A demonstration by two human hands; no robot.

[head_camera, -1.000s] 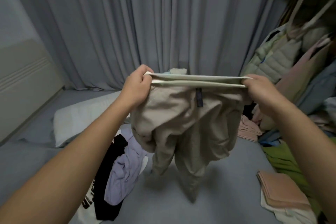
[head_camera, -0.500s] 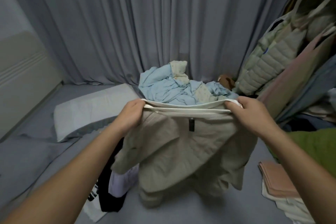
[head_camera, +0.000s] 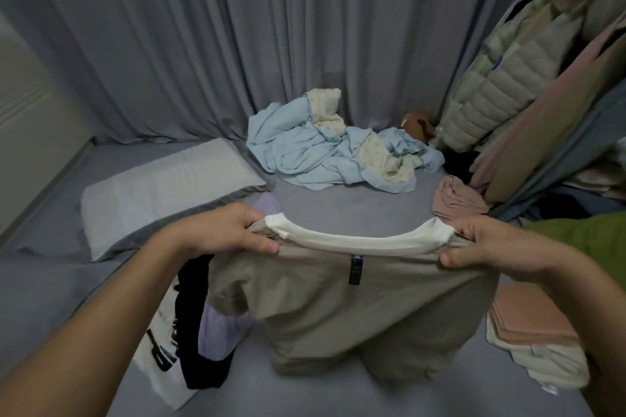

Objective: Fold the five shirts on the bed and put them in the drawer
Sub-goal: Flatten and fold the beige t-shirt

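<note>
Pillow (head_camera: 162, 193) far left, unfolded shirts (head_camera: 189, 325) just beside your left forearm. Your left hand (head_camera: 223, 234) and right hand (head_camera: 491, 247) each pinch beige shirt (head_camera: 355, 308) at collar ends — hem bunched on bed (head_camera: 338, 210), bare sheet beyond collar. Folded stack (head_camera: 531, 332) crowds right edge.

Both of your forearms are bare right up to where they leave the view; no sleeve, cuff, watch or band shows on either one. Your left hand (head_camera: 233, 234) and your right hand (head_camera: 491, 247) wear no gloves and no rings that can be made out. On the left hand the thumbnail is short and plain; on the right hand the thumbnail is likewise short and unpainted. The arms taper from broad at the near edge to narrow wrists.
</note>
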